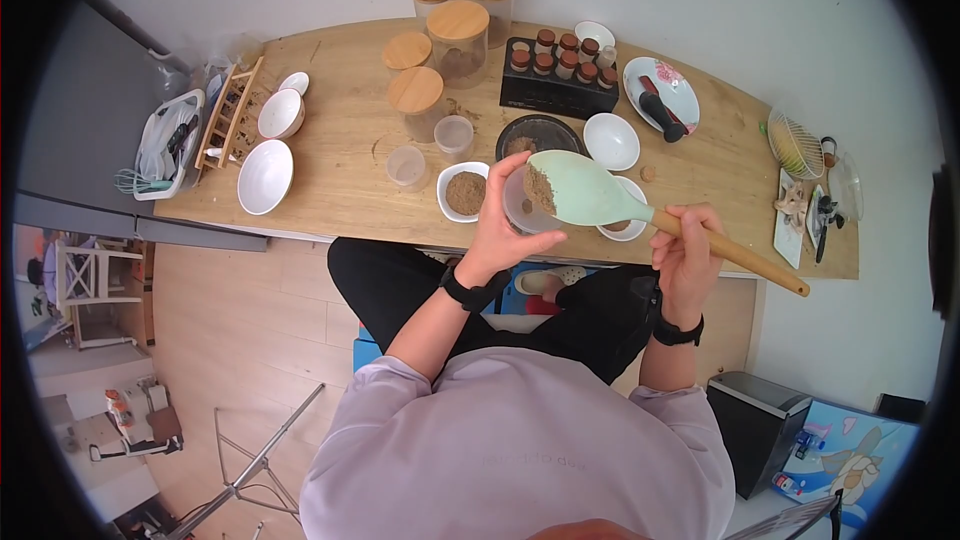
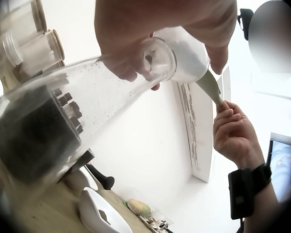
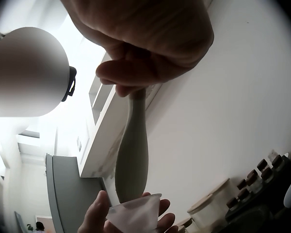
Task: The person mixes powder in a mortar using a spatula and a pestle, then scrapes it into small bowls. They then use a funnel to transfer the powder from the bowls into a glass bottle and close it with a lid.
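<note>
My left hand (image 1: 490, 230) grips a translucent funnel (image 3: 136, 213), its fingers curled round the cone and near the bottle's neck. In the left wrist view, the clear glass bottle (image 2: 104, 92) stands below the funnel, its mouth meeting the spout. My right hand (image 1: 688, 255) holds the wooden handle of a pale green silicone spoon (image 1: 592, 192). Brown powder (image 1: 540, 188) lies at the spoon's tip, over the funnel's rim. Close to the left hand is a white bowl (image 1: 443, 205) of brown powder; a black round plate (image 1: 565, 137) with some powder lies behind.
Several wooden-lidded jars (image 1: 458, 22) stand at the back, beside a black rack (image 1: 545, 97) of small bottles. Two small plastic cups (image 1: 406, 168) sit left of centre. White bowls (image 1: 265, 177) are at the left; a floral bowl (image 1: 680, 90) with black-handled tools is at the right.
</note>
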{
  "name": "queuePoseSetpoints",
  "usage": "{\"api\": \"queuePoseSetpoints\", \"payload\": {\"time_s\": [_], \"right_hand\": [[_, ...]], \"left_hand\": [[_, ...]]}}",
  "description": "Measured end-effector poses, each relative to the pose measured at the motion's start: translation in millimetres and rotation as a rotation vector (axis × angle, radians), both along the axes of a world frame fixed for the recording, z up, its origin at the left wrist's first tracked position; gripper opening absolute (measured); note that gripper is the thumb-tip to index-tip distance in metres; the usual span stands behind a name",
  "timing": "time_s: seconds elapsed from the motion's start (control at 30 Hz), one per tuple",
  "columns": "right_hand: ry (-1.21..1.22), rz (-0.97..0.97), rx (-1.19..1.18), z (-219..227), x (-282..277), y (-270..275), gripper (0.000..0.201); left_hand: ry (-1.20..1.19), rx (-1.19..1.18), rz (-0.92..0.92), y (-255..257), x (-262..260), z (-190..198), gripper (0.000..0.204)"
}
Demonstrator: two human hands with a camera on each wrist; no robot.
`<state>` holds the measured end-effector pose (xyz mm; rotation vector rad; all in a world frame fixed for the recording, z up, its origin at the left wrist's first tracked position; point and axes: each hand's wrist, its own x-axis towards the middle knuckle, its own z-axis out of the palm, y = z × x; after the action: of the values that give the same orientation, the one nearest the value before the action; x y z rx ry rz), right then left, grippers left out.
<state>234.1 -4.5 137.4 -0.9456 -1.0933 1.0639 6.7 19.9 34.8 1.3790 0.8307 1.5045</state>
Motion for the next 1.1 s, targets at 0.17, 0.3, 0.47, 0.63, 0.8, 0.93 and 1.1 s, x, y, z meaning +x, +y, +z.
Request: {"api": "queuePoseSetpoints", "payload": {"time_s": [0.17, 0.3, 0.47, 0.63, 0.8, 0.93, 1.1], "right_hand": [[-0.059, -0.008, 0.021, 5.2, -3.1, -5.6, 0.018], [-0.12, -0.02, 0.031, 8.6, -4.5, -8.9, 0.016], [-0.189, -0.041, 0.046, 10.7, -6.0, -12.1, 0.016], [-0.243, -0.018, 0.076, 11.5, -3.4, -13.9, 0.016], [-0.033, -0.115, 0.126, 5.3, 5.8, 2.0, 0.02], [-0.066, -0.194, -0.013, -16.2, -0.7, 31.8, 0.021], [-0.332, -0.075, -0.134, -67.9, -28.0, 62.2, 0.018]], "left_hand": [[-0.063, 0.002, 0.033, -1.9, 6.4, 2.4, 0.089], [-0.02, 0.036, 0.07, 0.0, 7.0, -3.2, 0.087], [-0.05, 0.016, 0.073, -1.3, 9.3, 0.8, 0.087], [-0.022, 0.042, 0.091, -1.5, 9.6, 2.8, 0.087], [-0.041, 0.044, 0.052, -0.8, 10.5, -2.1, 0.089], [-0.02, 0.086, 0.082, 1.7, 12.3, -9.4, 0.088], [-0.024, 0.084, 0.102, 0.5, 14.4, -6.0, 0.086]]}}
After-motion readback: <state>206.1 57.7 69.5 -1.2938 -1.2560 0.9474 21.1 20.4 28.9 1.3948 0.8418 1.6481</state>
